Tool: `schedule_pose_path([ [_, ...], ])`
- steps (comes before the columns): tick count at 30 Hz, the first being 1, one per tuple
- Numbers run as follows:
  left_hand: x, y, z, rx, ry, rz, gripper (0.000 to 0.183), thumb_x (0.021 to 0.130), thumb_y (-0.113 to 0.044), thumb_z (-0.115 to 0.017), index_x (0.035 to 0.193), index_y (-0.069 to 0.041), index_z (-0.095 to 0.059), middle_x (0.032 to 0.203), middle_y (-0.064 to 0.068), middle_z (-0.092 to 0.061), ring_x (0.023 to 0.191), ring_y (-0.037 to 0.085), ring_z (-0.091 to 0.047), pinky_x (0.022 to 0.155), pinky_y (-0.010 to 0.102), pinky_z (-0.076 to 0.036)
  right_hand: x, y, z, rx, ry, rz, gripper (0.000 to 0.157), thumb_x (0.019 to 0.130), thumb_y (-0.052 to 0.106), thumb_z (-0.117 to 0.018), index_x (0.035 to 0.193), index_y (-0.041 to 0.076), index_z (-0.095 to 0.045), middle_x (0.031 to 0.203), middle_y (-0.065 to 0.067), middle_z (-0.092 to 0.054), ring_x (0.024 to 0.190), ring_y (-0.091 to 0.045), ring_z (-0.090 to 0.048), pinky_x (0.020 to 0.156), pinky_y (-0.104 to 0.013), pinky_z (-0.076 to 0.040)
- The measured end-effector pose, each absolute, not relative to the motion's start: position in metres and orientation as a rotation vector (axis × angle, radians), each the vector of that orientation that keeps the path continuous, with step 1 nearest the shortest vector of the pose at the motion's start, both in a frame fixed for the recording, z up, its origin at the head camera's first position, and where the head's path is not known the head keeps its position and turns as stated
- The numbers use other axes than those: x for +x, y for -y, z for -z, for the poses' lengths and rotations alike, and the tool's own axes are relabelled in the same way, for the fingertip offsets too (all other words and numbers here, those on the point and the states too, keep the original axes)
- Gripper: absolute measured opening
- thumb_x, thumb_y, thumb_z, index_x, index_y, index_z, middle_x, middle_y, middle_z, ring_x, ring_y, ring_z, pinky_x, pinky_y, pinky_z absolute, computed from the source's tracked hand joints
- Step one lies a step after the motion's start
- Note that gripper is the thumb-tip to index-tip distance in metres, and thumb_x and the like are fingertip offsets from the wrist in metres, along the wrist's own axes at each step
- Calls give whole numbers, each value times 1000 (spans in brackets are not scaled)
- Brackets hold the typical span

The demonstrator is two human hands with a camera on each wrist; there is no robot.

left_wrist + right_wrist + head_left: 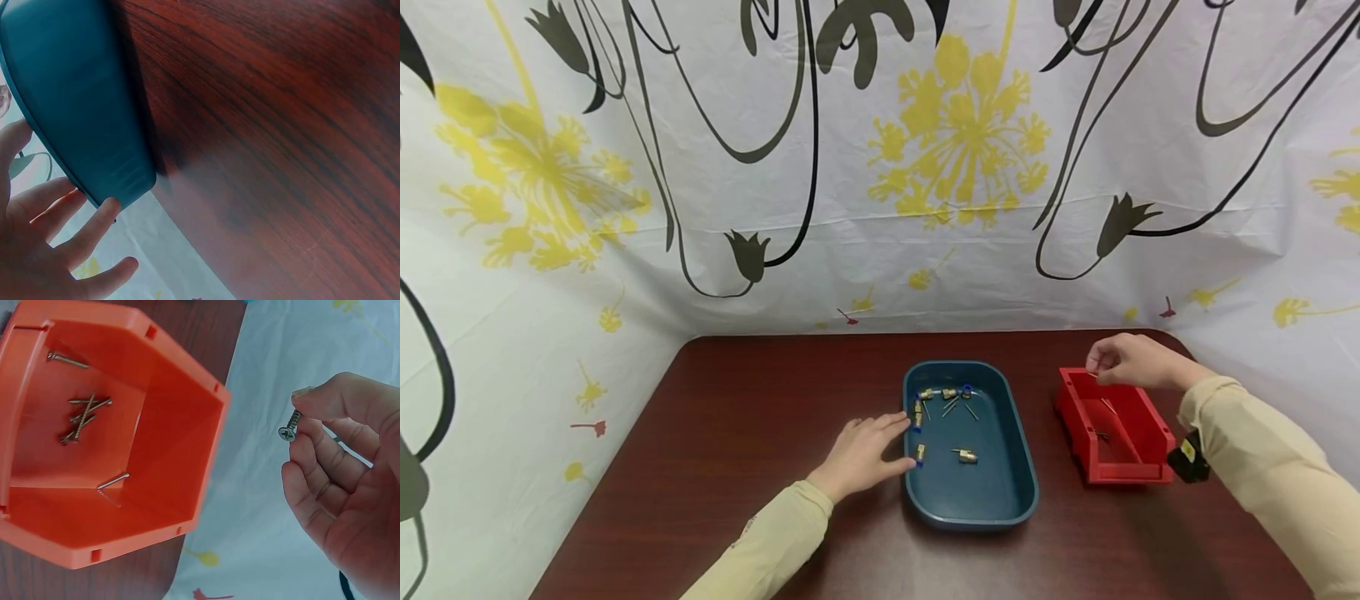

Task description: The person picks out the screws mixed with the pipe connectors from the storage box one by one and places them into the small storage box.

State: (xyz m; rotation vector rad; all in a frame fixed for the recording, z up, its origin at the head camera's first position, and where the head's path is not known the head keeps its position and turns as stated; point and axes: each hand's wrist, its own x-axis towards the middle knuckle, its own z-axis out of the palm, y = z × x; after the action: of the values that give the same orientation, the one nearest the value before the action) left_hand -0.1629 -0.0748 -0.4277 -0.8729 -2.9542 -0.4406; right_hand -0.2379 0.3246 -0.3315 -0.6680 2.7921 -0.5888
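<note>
While a screw [287,432] is pinched by the right hand [1138,364] near the red bin [1127,473], the blue tray [996,483] left of it is touched by the left hand [865,454] (fingers kinda spread).

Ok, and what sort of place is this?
Probably an indoor tabletop workspace for small hardware: a dark table holds a blue tray of brass-coloured parts and a red bin of screws, with a flower-patterned sheet behind.
</note>
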Motion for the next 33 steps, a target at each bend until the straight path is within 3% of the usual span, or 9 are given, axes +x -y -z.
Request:
schedule_pose_path([
  [33,-164,76,428,-864,2958,420,60,80,-48,-57,129,-15,-47,131,0,-43,113,20,-45,90,46,-32,-235,-341,366,-579,-2766,686,8,74,3,-63,81,5,-59,73,0,-58,67,-14,-51,59,-32,-41],
])
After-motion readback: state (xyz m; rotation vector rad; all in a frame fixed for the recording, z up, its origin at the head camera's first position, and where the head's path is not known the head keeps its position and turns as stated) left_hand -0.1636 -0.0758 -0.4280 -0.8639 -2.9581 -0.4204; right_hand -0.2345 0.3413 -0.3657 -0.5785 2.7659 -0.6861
